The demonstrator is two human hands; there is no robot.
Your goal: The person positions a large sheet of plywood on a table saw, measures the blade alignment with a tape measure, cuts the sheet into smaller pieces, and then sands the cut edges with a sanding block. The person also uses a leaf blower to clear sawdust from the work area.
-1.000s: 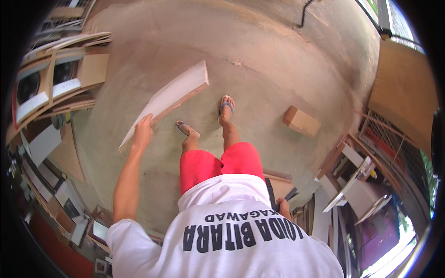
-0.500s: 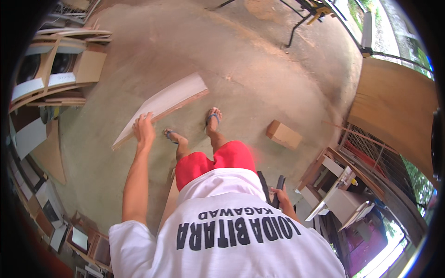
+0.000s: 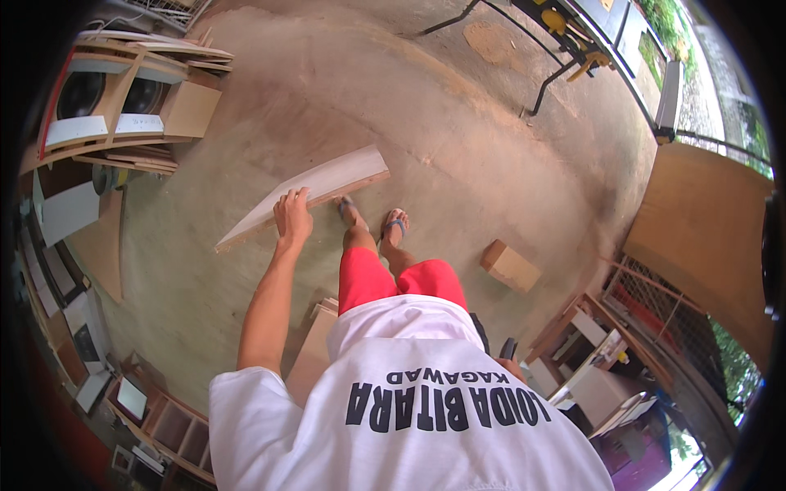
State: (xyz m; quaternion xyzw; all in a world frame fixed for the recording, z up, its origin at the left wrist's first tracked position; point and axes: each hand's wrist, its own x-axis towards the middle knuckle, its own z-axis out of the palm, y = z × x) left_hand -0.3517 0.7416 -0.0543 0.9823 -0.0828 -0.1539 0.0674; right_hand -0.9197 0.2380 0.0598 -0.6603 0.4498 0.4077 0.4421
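Observation:
A long wooden panel (image 3: 327, 176) with a pale top face and a bare wood edge is held out ahead of me, tapering to a point at its left end. My left hand (image 3: 293, 217) has its fingers curled over the panel's near side, around mid-length. Low at my right side, my right hand (image 3: 512, 367) is mostly hidden by my shirt. It is closed on a black bar-shaped thing (image 3: 509, 349), of which only the upper end shows; its kind cannot be made out.
A wooden block (image 3: 510, 266) lies on the concrete floor to the right. Speaker cabinets (image 3: 135, 102) stand at the far left, wood pieces along both sides. A black-legged stand (image 3: 553, 82) is at the far right. Stacked boards (image 3: 315, 348) lie by my left hip.
My left hand has shifted along the panel toward its middle. My feet have stepped, and the surroundings have slid in view. My right hand is now more hidden behind the shirt.

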